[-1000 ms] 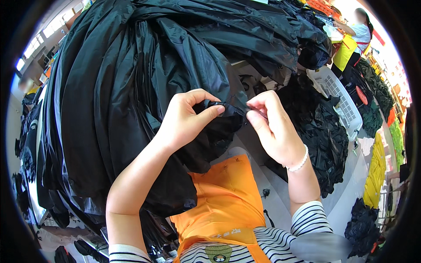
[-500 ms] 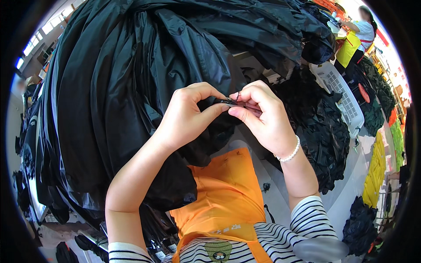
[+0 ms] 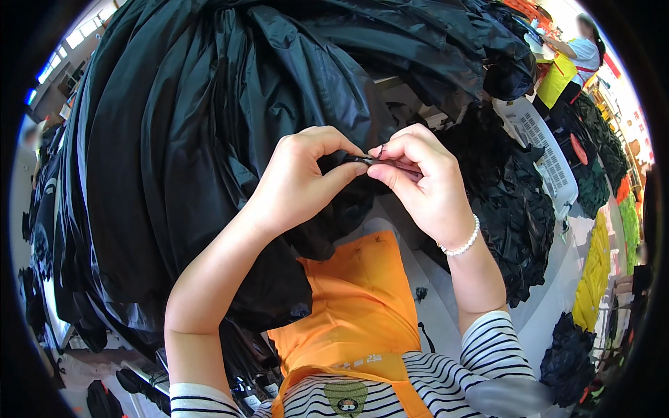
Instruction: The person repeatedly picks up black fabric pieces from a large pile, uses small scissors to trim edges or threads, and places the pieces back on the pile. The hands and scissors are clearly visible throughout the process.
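In front of my chest, both hands meet fingertip to fingertip over a small piece of black fabric. My left hand is closed, pinching the edge of that fabric between thumb and index finger. My right hand is closed too, with a slim dark tool in its fingers that looks like thread snips. A thin black loop crosses the right index finger. Mostly, the tool is hidden by the fingers. Behind my hands hangs a large heap of shiny black fabric, close to my left forearm.
A crumpled black fabric pile lies right of my right forearm, beside a white plastic crate. Yellow fabric and another dark bundle lie farther right. At the upper right, a person handles yellow cloth. I wear an orange apron.
My right hand has shifted slightly to the right, its fingertips still beside the left ones. The left hand keeps its pinch almost in place. The person at the upper right has moved a little.
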`<state>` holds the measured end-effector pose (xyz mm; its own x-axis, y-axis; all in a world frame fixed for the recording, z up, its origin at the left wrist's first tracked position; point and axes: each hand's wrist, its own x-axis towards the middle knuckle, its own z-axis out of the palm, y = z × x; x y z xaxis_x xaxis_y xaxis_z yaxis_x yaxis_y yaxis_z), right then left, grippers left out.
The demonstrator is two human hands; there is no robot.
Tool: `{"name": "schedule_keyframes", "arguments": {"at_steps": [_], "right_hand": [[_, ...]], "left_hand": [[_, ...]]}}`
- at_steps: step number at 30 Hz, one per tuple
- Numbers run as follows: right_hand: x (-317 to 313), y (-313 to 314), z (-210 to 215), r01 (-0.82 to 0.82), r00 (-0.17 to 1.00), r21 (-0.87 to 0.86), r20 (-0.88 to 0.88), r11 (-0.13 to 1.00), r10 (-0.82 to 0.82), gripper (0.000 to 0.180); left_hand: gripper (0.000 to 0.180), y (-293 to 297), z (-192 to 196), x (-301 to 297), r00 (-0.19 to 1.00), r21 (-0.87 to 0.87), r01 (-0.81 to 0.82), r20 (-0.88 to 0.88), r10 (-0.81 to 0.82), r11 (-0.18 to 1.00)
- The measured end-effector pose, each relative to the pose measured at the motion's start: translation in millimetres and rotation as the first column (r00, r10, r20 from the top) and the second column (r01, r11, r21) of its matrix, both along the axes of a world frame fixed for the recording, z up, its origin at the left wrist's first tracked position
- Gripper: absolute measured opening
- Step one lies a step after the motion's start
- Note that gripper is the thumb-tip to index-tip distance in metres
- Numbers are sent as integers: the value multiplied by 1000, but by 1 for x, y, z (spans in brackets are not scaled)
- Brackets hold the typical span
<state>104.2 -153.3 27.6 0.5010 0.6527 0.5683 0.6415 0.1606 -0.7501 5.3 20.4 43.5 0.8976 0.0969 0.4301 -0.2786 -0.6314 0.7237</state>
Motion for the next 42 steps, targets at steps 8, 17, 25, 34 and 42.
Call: {"name": "schedule_keyframes", "arguments": {"at_steps": [8, 17, 25, 34, 42], "right_hand": [[0, 2, -2, 82, 979, 25, 184, 996, -85, 14], [23, 6, -39, 135, 986, -274, -54, 952, -155, 69], [-97, 97, -73, -420, 846, 98, -317, 902, 428, 45], [50, 54, -71, 1, 959, 0, -283, 1000, -1, 17], [221, 45, 9, 258, 959, 6, -124, 966, -255, 21]], "left_hand": [[11, 1, 1, -2, 998, -12, -21, -58, 20, 1000], [16, 13, 6, -34, 980, 544, 199, -107, -167, 816], [25, 32, 49, 34, 986, 570, 132, -156, -51, 811], [17, 61, -4, 0, 922, 961, 267, -275, 273, 69], [18, 63, -35, -7, 891, 893, 401, -328, 315, -204]]}}
